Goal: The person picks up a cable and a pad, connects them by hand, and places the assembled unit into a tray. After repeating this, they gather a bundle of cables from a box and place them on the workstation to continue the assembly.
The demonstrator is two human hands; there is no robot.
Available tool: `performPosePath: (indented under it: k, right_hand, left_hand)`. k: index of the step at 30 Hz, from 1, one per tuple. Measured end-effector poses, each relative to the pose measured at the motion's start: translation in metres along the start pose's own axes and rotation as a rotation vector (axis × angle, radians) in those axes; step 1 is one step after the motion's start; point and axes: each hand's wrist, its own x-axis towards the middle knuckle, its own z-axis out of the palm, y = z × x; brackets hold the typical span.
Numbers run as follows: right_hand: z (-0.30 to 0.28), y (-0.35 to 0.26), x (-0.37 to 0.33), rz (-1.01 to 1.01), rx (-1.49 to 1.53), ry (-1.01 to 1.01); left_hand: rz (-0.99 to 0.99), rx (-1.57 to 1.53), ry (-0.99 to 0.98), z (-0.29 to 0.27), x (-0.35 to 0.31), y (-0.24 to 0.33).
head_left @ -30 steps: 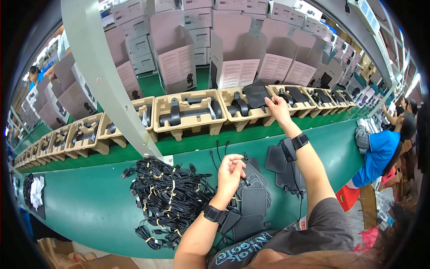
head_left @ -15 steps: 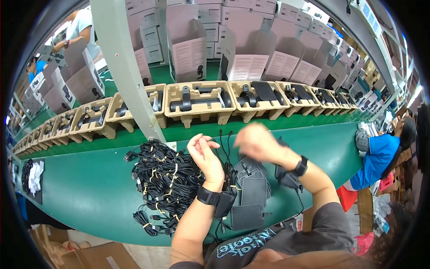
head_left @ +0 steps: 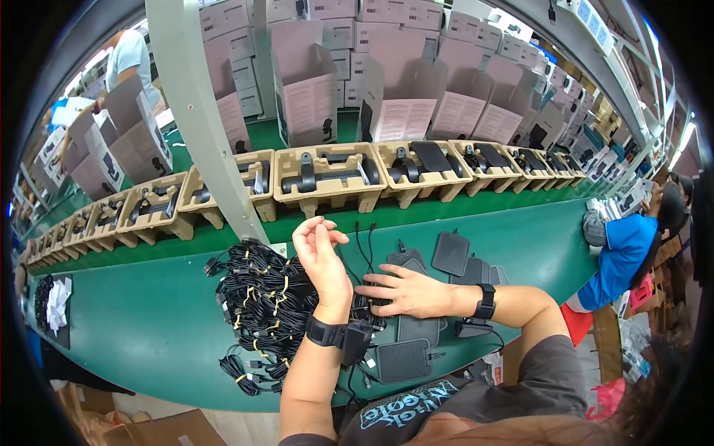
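Note:
My left hand point(head_left: 321, 256) is raised beside a heap of black cables point(head_left: 264, 297) tied with tan twist ties. Its fingers are loosely bent and I see nothing in them. With fingers spread, my right hand point(head_left: 405, 292) rests palm down on a smaller bunch of black cables point(head_left: 370, 308), partly hidden under it. Two cable ends point(head_left: 364, 241) stretch away from this bunch toward the trays. Dark flat rectangular pads lie around the right hand: one point(head_left: 451, 253) beyond it, one point(head_left: 404, 360) nearer my body, and others partly covered by my forearm.
Along the far side of the green table point(head_left: 149, 312) runs a row of tan moulded trays point(head_left: 327, 191) holding black parts. Open printed cartons point(head_left: 305, 89) stand behind them. A grey metal post point(head_left: 197, 111) rises at the left. A person in blue point(head_left: 632, 249) sits at the right.
My right hand has come down and left from above the pads onto the cable bunch, its fingers spreading. More pads show now. The left hand has shifted slightly left.

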Motion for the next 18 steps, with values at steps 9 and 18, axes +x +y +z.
performPosePath:
  k: [9, 18]
  right_hand:
    - [-0.004, 0.009, 0.017, 0.011, 0.160, 0.113]
    - [-0.042, 0.040, 0.001, 0.684, 1.292, 0.799]
  left_hand:
    - [-0.027, 0.024, -0.055, -0.009, 0.004, 0.001]
    - [-0.030, 0.139, -0.419, -0.002, -0.003, -0.005]
